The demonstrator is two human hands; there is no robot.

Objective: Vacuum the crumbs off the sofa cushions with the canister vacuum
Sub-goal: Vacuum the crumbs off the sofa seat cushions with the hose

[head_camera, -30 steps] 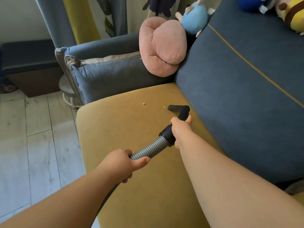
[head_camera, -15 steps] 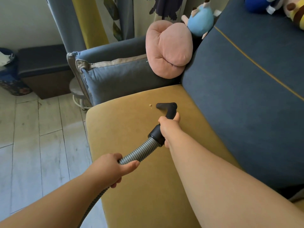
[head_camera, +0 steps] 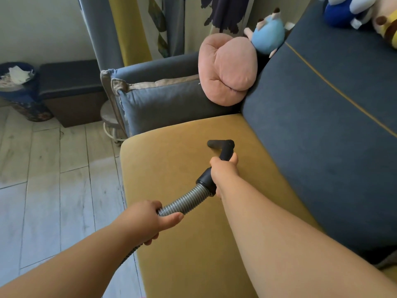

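bin (head_camera: pixel 24 97) holding crumpled paper (head_camera: pixel 17 74), hose (head_camera: pixel 185 200) gripped

My right hand (head_camera: pixel 224 171) grips the black nozzle (head_camera: pixel 223 147) on the yellow seat cushion (head_camera: pixel 171 158); my left hand (head_camera: pixel 148 220) holds the ribbed hose (head_camera: pixel 184 202) behind it.

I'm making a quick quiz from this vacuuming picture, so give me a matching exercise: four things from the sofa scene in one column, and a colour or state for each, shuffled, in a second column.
Things:
1. seat cushion
2. round pillow
3. hose
4. nozzle

Descriptions:
A. pink
B. ribbed, gripped by the left hand
C. mustard yellow
D. black, gripped by the right hand

Pairs: 1-C, 2-A, 3-B, 4-D.
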